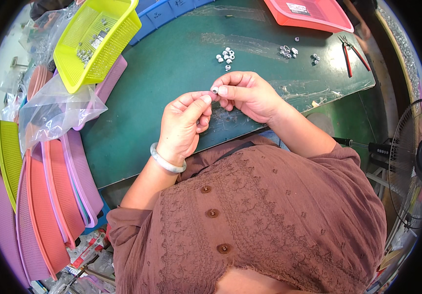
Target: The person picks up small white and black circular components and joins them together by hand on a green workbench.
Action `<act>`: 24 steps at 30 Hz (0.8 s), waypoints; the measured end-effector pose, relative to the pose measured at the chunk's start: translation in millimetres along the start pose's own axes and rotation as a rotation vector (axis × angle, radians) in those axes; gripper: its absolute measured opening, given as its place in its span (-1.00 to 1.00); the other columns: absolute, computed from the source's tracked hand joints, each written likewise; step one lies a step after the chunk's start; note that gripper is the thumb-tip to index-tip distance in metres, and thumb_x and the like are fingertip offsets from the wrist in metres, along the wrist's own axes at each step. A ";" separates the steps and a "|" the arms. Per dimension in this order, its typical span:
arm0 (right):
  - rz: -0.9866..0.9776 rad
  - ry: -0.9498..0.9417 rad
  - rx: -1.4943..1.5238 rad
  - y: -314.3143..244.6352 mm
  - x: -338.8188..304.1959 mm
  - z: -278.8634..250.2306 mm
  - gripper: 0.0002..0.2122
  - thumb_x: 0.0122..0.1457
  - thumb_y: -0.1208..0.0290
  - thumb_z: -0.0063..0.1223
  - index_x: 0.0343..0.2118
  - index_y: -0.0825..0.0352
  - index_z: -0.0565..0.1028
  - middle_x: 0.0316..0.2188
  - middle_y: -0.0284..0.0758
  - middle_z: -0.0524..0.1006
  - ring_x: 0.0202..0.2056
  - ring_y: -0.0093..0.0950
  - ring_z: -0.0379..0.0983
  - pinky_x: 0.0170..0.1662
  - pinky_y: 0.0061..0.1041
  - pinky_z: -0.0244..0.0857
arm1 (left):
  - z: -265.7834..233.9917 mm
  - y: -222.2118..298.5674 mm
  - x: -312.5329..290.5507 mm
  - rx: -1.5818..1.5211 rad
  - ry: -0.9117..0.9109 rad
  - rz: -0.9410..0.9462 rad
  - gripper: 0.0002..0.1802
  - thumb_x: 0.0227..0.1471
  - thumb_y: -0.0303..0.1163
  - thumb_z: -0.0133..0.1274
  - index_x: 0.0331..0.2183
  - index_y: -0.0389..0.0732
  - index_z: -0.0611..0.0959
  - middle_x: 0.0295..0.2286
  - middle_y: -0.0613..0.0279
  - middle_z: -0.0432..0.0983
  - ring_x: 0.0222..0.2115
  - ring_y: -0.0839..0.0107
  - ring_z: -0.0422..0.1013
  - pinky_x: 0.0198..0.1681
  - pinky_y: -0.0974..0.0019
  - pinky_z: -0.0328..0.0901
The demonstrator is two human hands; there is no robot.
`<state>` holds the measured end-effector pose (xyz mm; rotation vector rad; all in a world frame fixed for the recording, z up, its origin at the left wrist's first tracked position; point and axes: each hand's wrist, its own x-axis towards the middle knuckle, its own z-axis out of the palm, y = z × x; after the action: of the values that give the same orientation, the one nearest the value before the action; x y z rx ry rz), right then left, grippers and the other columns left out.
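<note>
Over the near part of the green table, my two hands meet at the fingertips. Thumb and forefinger of my right hand (250,97) pinch a small silvery metal bead-like piece (215,90) with a dark hole. My left hand (182,122) is closed beside it, thumb pressed on the forefinger; whatever lies between them is hidden. Beyond the hands, a cluster of similar small metal pieces (226,57) lies on the table (162,68). Farther right are a second small group (287,52) and a few more pieces (315,59).
Red-handled pliers (348,59) lie open at the right. A red basket (314,17) and a blue bin (164,13) stand at the back. On the left are a yellow-green basket (71,63) with small parts, a clear plastic bag (54,110) and stacked baskets (49,196). A fan (407,161) stands right.
</note>
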<state>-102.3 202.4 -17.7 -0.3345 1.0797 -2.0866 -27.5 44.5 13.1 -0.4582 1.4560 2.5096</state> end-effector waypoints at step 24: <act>-0.023 -0.035 0.002 6.1 1.0 -1.0 -0.90 0.03 0.49 0.05 -0.38 0.36 0.49 -0.50 -0.41 0.47 -0.54 -0.67 0.29 -0.48 -0.72 0.18 | 2.4 0.3 0.4 -0.008 0.052 -0.018 -0.91 -0.05 -0.48 0.02 -0.43 -0.29 0.53 -0.65 0.36 0.35 -0.71 0.68 0.19 -0.72 0.66 0.02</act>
<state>-100.5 200.1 -23.2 -0.3827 1.0572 -2.0948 -28.3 46.5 14.3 -0.5395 1.4544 2.5086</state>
